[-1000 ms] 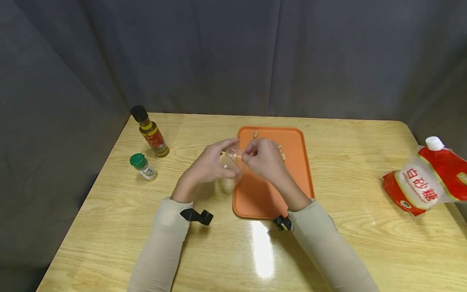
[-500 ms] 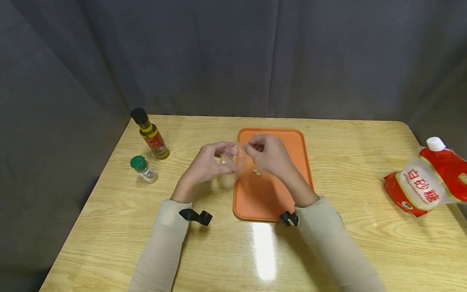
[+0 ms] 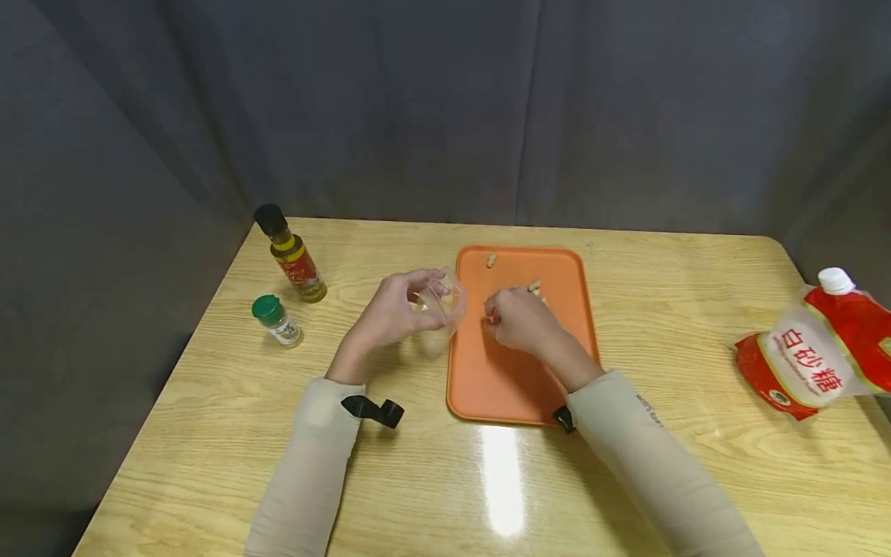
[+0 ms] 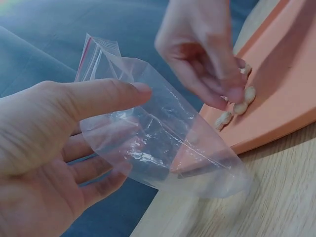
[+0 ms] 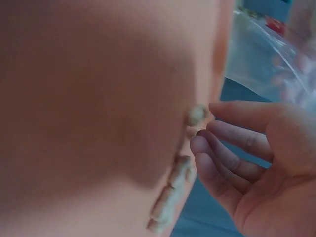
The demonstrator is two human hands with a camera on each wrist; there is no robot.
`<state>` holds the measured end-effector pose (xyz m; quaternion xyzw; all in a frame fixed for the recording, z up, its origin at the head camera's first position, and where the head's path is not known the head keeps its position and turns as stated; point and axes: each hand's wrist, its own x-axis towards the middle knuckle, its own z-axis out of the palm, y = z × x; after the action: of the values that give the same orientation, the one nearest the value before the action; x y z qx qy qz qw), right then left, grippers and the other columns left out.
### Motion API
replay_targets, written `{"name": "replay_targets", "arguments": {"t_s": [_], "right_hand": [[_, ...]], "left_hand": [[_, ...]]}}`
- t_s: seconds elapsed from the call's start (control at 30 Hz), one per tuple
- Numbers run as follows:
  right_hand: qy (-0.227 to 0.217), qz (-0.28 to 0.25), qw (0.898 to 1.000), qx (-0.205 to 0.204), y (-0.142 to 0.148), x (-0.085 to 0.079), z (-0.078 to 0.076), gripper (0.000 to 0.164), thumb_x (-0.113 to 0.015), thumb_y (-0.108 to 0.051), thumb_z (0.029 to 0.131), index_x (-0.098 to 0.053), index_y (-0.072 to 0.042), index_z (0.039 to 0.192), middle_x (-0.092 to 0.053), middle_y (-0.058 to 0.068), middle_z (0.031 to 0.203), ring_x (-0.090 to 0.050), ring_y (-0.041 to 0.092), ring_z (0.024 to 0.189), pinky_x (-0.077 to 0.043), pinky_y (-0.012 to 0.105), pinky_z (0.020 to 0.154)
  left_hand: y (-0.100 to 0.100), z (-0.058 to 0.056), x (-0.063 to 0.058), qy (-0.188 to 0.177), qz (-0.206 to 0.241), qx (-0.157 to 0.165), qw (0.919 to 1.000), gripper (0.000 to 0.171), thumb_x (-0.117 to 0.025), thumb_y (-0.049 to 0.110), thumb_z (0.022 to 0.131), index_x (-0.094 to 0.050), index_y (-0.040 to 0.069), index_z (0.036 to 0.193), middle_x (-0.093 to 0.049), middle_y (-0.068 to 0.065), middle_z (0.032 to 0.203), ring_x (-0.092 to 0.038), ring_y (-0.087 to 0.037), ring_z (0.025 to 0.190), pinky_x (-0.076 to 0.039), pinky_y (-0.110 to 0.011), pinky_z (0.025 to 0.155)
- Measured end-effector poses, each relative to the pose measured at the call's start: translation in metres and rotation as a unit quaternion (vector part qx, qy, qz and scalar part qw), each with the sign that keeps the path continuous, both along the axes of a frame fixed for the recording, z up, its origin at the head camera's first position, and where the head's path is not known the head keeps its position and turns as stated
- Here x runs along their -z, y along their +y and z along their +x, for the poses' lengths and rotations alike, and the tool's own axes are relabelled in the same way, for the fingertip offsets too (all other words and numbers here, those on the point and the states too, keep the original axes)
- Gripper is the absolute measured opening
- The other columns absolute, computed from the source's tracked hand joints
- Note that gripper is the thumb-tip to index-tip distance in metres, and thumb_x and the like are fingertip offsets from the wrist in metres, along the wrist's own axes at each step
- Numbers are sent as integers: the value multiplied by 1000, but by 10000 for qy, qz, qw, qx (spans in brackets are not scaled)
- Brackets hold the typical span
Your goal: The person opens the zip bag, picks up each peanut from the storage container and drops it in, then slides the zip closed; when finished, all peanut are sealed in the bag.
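A clear zip-lock bag with a red seal line is in my left hand, held between thumb and fingers with its mouth spread. The bag hangs over the left edge of the orange tray. My right hand is low over the tray, palm turned toward the bag. Its bent fingertips are right at a peanut, which sits beyond them rather than between them. More unshelled peanuts lie in a row beside that hand, and another peanut rests near the tray's back left corner.
On the left of the wooden table stand an olive oil bottle and a green-capped seasoning jar. A red and white sugar pouch with a white cap is at the right edge. A dark curtain hangs behind.
My right hand was at the bag's mouth one second ago. It has drawn back to the right and gone down to the peanuts on the tray. My left hand keeps the bag nearly in place.
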<state>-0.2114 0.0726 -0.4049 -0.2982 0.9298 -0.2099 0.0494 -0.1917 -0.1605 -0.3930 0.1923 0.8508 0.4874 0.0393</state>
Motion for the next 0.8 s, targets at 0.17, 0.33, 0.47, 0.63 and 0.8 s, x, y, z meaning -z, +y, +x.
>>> {"name": "replay_targets", "arguments": {"t_s": [0.17, 0.33, 0.47, 0.63, 0.8], "right_hand": [[272, -62, 9992, -282, 0, 13, 4, 30, -67, 8, 79, -62, -12, 58, -56, -7, 57, -36, 10, 52, -32, 57, 109], [165, -144, 9995, -238, 1, 15, 5, 18, -69, 8, 78, -76, -8, 75, -69, -1, 72, -56, 12, 60, -29, 60, 110], [-7, -149, 9996, -221, 3, 13, 4, 15, -70, 4, 79, -78, -7, 84, -72, 2, 79, -64, 16, 68, -35, 57, 107], [-192, -321, 9993, -96, 7, -1, 0, 12, -71, 3, 81, -77, -3, 89, -72, 5, 80, -64, 18, 72, -50, 51, 87], [-129, -446, 9989, -86, 10, -25, -3, 8, -70, -1, 83, -75, -3, 89, -67, 1, 71, -58, 16, 63, -50, 40, 70]], "left_hand": [[0, 3, 2, -39, 0, -57, 10000, 69, -80, 4, 76, -55, 3, 141, -69, -11, 111, -62, -21, 95, -47, -40, 93], [-1, 4, 4, -37, -2, -41, 10000, 70, -81, 4, 76, -54, 1, 140, -69, -13, 111, -62, -21, 95, -47, -40, 93], [-1, 3, 5, -15, -7, -48, 10000, 71, -81, 4, 75, -55, 2, 141, -69, -11, 111, -62, -20, 93, -47, -39, 92], [0, -1, 3, 14, 43, 6, 10000, 71, -81, 6, 75, -55, 5, 141, -70, -11, 112, -61, -19, 96, -48, -38, 91], [-1, -2, 1, -29, 24, 59, 10000, 70, -81, 7, 76, -55, 5, 141, -70, -12, 112, -61, -19, 97, -48, -38, 92]]}}
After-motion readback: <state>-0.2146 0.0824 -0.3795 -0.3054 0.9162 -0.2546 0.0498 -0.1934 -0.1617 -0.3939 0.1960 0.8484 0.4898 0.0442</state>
